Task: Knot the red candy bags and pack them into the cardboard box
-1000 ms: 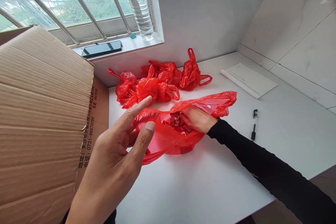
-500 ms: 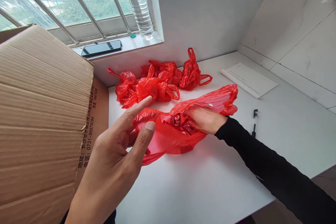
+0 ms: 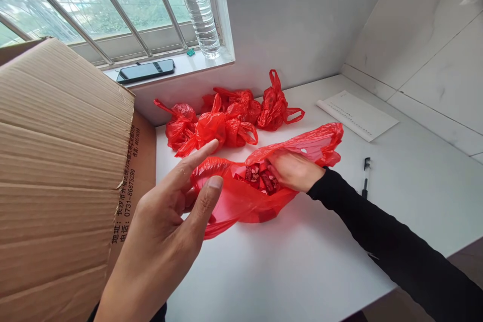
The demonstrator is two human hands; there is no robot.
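An opened red plastic bag (image 3: 249, 206) lies on the white table, its mouth spread wide. Inside are several small dark-red wrapped packets (image 3: 252, 175) with pale print. My left hand (image 3: 169, 206) is at the bag's left side, thumb and index finger stretched apart. Its other fingers curl against the bag's edge, partly hidden behind the hand. My right hand (image 3: 292, 168) reaches into the bag from the right, fingers bent down by the packets. Most of its fingertips are hidden, so what they hold does not show.
Several knotted red bags (image 3: 211, 128) sit along the wall. A cardboard box (image 3: 56, 176) stands at the left. A phone (image 3: 146, 70) and a water bottle (image 3: 202, 15) are on the windowsill. On the right lie a printed sheet (image 3: 360, 115) and a pen (image 3: 365, 178).
My right hand's fingers have shifted slightly inside the bag, and the packet beside them has turned and shows more. My left hand has stayed nearly still.
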